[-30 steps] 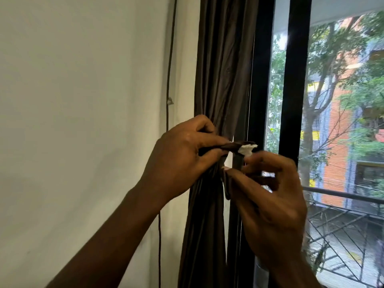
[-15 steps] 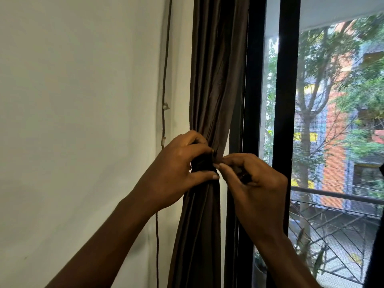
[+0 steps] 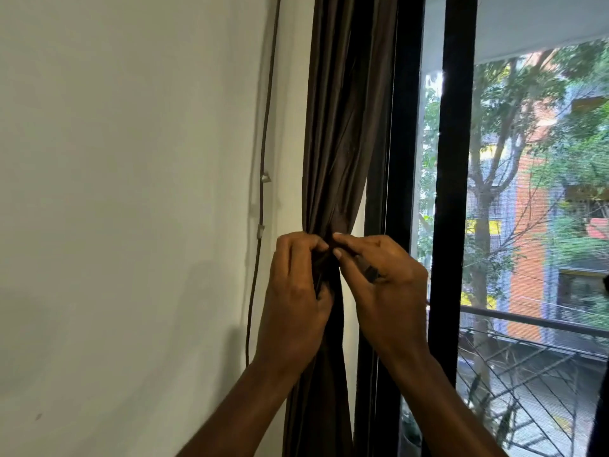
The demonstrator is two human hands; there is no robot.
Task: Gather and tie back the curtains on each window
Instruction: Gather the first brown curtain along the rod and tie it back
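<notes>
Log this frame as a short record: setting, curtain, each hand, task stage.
setting: dark brown curtain beside a black window frame, white wall with a cable to its left
curtain: gathered into a narrow bundle, cinched at mid-height
left hand: grips the bundle at the cinch
right hand: pinches a dark tie strap against the bundle
stage: fastening underway; closure hidden by fingers

The curtain [image 3: 342, 127] runs off the top and bottom edges. Where the left hand [image 3: 296, 291] and right hand [image 3: 385, 291] meet on it, curled fingers cover most of the tie-back [image 3: 370, 274], so its fastening cannot be made out. The wall cable [image 3: 263, 143] is hidden behind the left forearm [image 3: 247, 407]. The buildings [image 3: 527, 242] outside are blurred.
</notes>
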